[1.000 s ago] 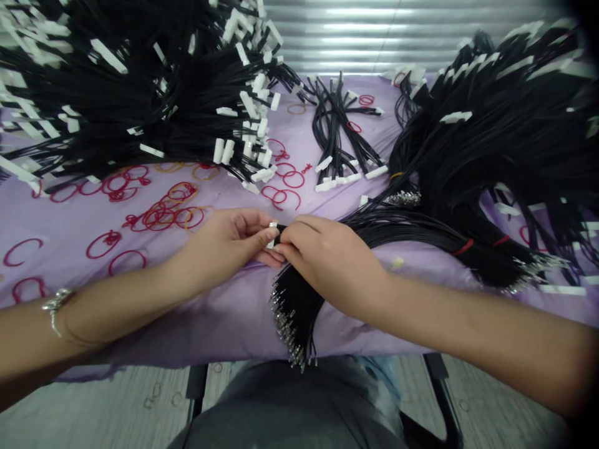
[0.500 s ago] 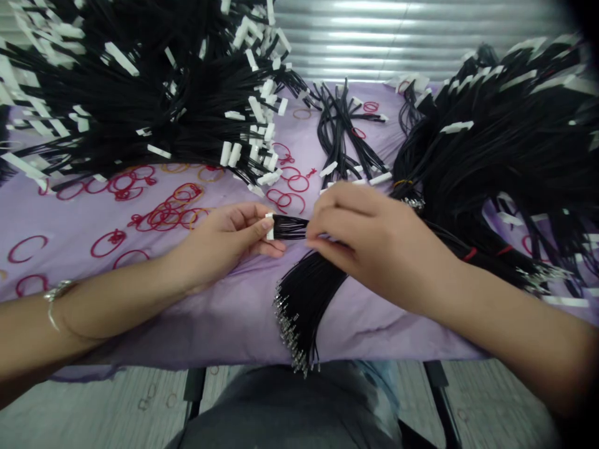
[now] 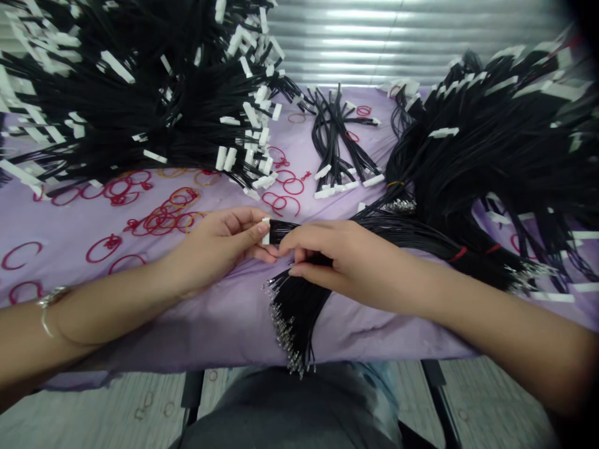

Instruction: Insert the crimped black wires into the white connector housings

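Note:
My left hand (image 3: 219, 246) pinches a small white connector (image 3: 266, 230) with short black wires running out of it to the right. My right hand (image 3: 337, 259) is closed on those black wires (image 3: 281, 229) just beside the connector, fingertips almost touching the left hand. Under my right hand lies a bundle of loose black wires (image 3: 294, 312) with bare metal terminals that hang over the table's front edge. Both hands hover just above the purple cloth (image 3: 215, 324).
A big heap of black wire harnesses with white connectors (image 3: 140, 106) fills the back left. Another dark heap (image 3: 496, 137) covers the right. A small bunch (image 3: 337, 143) lies at the back middle. Red rubber bands (image 3: 163, 215) are scattered on the cloth. Corrugated metal wall behind.
My right hand had lifted and drawn away to the right along the wires; now it has come back down and left, close against the connector. My left hand has stayed put.

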Demonstrator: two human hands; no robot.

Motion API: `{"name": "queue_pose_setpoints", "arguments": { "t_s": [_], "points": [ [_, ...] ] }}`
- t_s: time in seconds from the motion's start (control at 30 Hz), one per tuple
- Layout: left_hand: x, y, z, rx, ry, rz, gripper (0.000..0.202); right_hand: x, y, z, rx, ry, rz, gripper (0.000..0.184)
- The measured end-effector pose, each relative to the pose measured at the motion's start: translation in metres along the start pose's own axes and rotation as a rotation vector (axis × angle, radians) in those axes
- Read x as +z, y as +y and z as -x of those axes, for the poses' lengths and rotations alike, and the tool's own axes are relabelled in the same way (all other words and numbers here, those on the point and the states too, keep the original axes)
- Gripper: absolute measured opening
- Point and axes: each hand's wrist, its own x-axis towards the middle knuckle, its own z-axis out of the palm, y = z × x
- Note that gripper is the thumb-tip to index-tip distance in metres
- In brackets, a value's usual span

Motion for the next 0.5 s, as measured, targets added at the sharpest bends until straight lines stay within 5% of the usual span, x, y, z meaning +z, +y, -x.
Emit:
{"name": "queue_pose_setpoints", "arguments": {
  "t_s": [0.2,0.5],
  "points": [
    [-0.0003,-0.0001,0.0006,0.02,-0.008,0.001,0.017,0.0006,-0.0007,0.0,-0.062,0.072,-0.039,0.011],
    [0.001,0.0008,0.0018,0.049,-0.037,-0.064,0.015,0.0017,-0.0041,-0.002,0.214,0.25,-0.086,0.011]
  ]
}}
